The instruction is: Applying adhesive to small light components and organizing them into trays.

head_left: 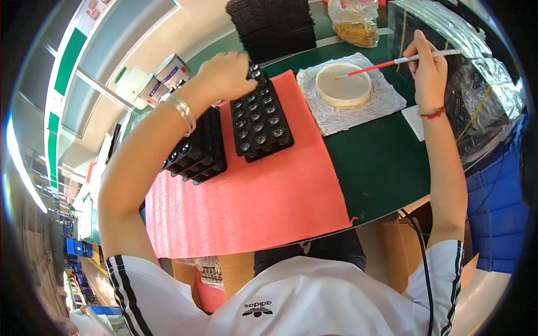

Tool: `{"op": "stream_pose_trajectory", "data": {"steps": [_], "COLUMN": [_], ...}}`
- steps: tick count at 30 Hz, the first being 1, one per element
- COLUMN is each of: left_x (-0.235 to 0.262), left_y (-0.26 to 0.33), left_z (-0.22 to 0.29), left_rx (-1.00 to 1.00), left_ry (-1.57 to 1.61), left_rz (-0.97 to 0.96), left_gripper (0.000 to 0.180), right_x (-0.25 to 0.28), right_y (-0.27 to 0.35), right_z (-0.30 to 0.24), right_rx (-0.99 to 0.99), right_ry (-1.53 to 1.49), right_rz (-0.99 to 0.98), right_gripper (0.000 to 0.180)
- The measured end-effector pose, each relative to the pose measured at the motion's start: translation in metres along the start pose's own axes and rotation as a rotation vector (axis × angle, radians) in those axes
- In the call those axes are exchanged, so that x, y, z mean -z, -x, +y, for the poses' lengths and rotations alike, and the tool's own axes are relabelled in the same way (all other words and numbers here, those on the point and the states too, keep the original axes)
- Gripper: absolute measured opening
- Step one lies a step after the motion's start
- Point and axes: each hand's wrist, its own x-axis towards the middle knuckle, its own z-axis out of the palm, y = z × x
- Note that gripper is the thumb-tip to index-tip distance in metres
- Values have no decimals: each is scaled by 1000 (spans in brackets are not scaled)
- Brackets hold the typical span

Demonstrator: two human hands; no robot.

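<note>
My right hand (430,75) holds a thin brush (386,64) with a red front part and a pale speckled handle. Its orange tip is at a round white dish (343,89); whether it touches the inside I cannot tell. At the far left side of a black tray (260,120), my left hand (227,75) is closed, its fingers curled and the thumb over the tray. What those fingers grip is hidden. Small round, glassy pieces sit in rows in the tray's cells. Beneath my left forearm stands a stack of similar black trays (202,154), with more shiny pieces on top.
A pink foam sheet (263,201) lies under the trays on the green table (381,168). Printed paper (386,103) lies under the dish. Farther back are a black bristly stack (272,31), a bag of yellowish strands (356,25) and cans (172,70). A plastic-wrapped block (482,84) stands right.
</note>
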Motion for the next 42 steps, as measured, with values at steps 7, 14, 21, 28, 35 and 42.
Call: {"op": "stream_pose_trajectory", "data": {"steps": [7, 14, 21, 28, 35, 42], "left_x": [-24, -17, 64, -18, -77, -83], "left_y": [-56, -49, 49, 160, 161, 160], "left_z": [-10, -22, 57, 77, 70, 59], "left_rx": [143, 65, -216, -697, -217, -108], "left_ry": [53, -87, 443, 1043, 1913, 2199], "left_rz": [-422, -247, 99, -141, 59, -223], "left_gripper": [41, 30, 21, 28, 33, 29], "right_x": [8, 1, 22, -10, -24, -43], "right_y": [-4, -4, -4, 3, 17, 35], "right_z": [2, 4, 5, 10, 12, -22], "right_rx": [-8, -13, -54, -375, -692, -612], "right_ry": [-17, 30, 67, -482, -715, -683], "right_rz": [30, 69, 94, 19, -362, -516], "right_gripper": [40, 40, 37, 31, 30, 32]}}
